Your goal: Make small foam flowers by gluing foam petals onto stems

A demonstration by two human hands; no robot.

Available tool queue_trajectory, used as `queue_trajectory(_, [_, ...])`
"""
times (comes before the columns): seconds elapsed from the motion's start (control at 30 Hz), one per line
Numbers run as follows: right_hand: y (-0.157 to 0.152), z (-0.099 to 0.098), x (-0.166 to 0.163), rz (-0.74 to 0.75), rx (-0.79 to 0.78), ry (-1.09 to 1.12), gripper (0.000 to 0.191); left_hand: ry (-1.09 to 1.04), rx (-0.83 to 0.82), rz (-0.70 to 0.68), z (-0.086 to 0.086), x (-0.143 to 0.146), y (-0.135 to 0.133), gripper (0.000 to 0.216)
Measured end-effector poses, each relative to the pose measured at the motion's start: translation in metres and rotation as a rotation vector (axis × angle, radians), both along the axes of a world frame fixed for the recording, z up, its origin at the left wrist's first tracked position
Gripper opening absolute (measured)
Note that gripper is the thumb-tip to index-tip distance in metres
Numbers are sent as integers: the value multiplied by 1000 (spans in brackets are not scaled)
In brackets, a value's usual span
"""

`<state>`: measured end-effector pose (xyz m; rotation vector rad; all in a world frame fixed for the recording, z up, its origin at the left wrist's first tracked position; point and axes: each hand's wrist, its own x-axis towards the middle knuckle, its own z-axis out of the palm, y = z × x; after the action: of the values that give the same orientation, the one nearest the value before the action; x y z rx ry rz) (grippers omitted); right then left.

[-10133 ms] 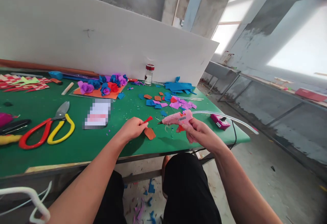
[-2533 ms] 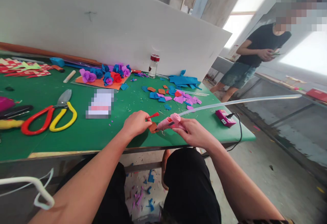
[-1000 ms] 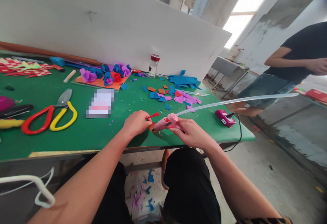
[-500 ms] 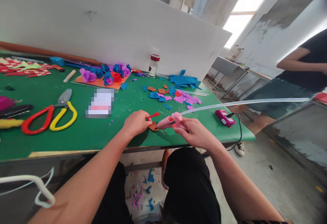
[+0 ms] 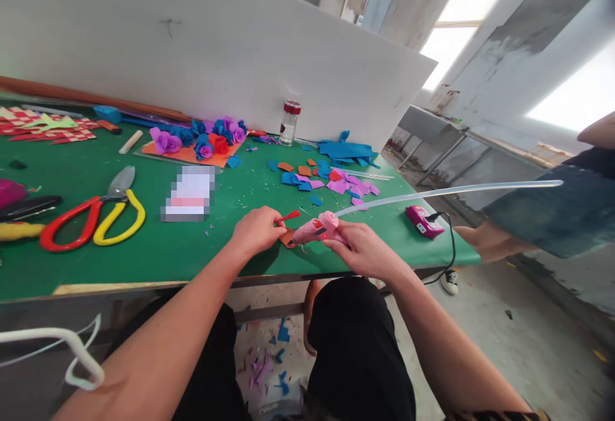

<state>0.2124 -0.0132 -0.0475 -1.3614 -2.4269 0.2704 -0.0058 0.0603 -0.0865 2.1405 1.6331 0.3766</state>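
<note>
Pink glue gun (image 5: 310, 231): right hand (image 5: 361, 248) | red bud (image 5: 291, 215), orange piece (image 5: 287, 238): left hand (image 5: 257, 234)

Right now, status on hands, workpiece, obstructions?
Left hand pinching red piece, brown piece; right hand gripping pink glue gun. Nozzle at brown piece, contact unclear. Co-worker beyond right end of table, clear of both hands.

Pink glue gun (image 5: 307, 232), held, nozzle pointing left and slightly down, tip at small orange-brown paper piece (image 5: 287, 238); contact unclear. Translucent glue stick (image 5: 446, 193) sticks out the rear, long, slightly bowed, runs far right. Orange-brown piece partly hidden. Red paper piece (image 5: 291, 214), pinched narrow, flared end pointing right, just above it. Gun and both pieces near green tabletop's (image 5: 168, 248) front edge.
</note>
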Motion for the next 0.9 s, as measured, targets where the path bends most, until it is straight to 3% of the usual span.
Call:
queue_trajectory(0.37, [-3,5,19,-129,-15,61,23,-3,4,-1,-3,0,2,19])
queue_trajectory(0.63, [4,-3,13,-99,-59,10,24,-3,5,-2,0,1,1,17])
queue_trajectory(0.9, [1,3,8,-55,5,-76,25,-1,11,5,-1,1,2,17])
